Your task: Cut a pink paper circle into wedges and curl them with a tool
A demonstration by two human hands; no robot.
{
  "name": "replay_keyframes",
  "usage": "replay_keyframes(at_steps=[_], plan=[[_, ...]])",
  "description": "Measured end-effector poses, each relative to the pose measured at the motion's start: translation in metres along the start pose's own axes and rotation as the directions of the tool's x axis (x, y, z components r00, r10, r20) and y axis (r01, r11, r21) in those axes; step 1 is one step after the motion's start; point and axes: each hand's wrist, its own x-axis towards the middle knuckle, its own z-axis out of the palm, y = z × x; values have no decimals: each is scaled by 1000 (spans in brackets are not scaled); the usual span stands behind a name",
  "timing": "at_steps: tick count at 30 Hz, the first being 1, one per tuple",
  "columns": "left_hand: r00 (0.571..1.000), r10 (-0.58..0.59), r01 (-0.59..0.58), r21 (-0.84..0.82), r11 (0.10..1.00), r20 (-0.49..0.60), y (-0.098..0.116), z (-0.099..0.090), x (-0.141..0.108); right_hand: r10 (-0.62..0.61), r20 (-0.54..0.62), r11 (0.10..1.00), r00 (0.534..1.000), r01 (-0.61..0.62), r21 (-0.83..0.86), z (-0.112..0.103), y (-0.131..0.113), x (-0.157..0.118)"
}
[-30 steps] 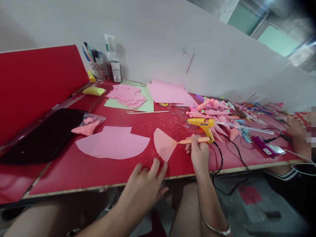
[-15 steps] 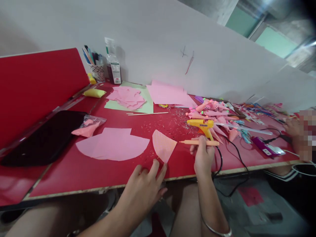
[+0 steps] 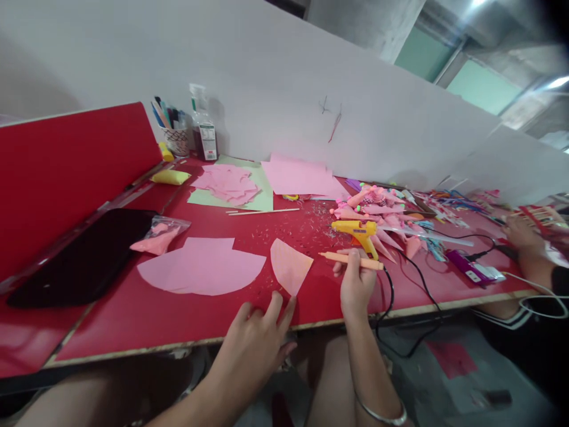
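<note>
My right hand [image 3: 355,283] grips an orange felt-tip marker [image 3: 355,260], its tip pointing left and just off the paper. A small fan-shaped piece of pink paper [image 3: 290,264] with orange marks on it lies flat on the red table. At its lower corner rests my left hand [image 3: 262,332], fingers spread and fingertips touching the paper's edge. To the left lies a larger pink paper cut-out [image 3: 202,267] with a curved lower edge. A yellow glue gun [image 3: 358,232] sits just beyond the marker.
Pink paper cones [image 3: 377,204] pile up behind the glue gun. Pink sheets [image 3: 296,174] and scraps [image 3: 226,184] lie along the wall. A black pouch [image 3: 84,255] and a bottle [image 3: 205,133] are leftward. A co-worker's hand [image 3: 524,234] and a purple power strip [image 3: 469,267] are rightward.
The camera view has shifted slightly. My right hand still holds the marker near the fan-shaped paper, and my left hand stays at its corner. The co-worker's hand now shows a striped item.
</note>
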Motion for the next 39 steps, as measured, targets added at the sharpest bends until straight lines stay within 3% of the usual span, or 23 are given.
replay_keyframes(at_steps=[5,10,16,22,27,29,30,34,39], plan=[[999,-45,45,-3,999,4,2,-6,7,-13,56,999,998,11,38,2,-1,-1],[992,-124,123,27,992,30,-3,-16,30,-7,86,999,996,4,39,-1,-3,0],[951,-267,268,13,963,155,-10,-26,61,7,123,998,992,-15,64,-4,-1,-1],[935,-328,328,23,944,139,-22,-29,83,5,159,994,987,-21,103,-3,-4,-2],[915,-399,398,27,917,53,-54,-39,63,3,169,989,986,-29,148,0,-9,-4],[887,-461,460,37,887,27,-73,-40,45,7,187,987,982,-37,155,1,-10,-5],[850,-527,526,36,850,14,-83,-39,36,9,201,987,980,-41,155,1,-10,-6],[788,-604,610,-9,793,122,-106,-31,9,5,249,987,968,-45,157,3,-12,-9],[761,-613,634,-44,772,213,-102,-30,5,-16,272,985,962,-32,172,5,-16,-13]])
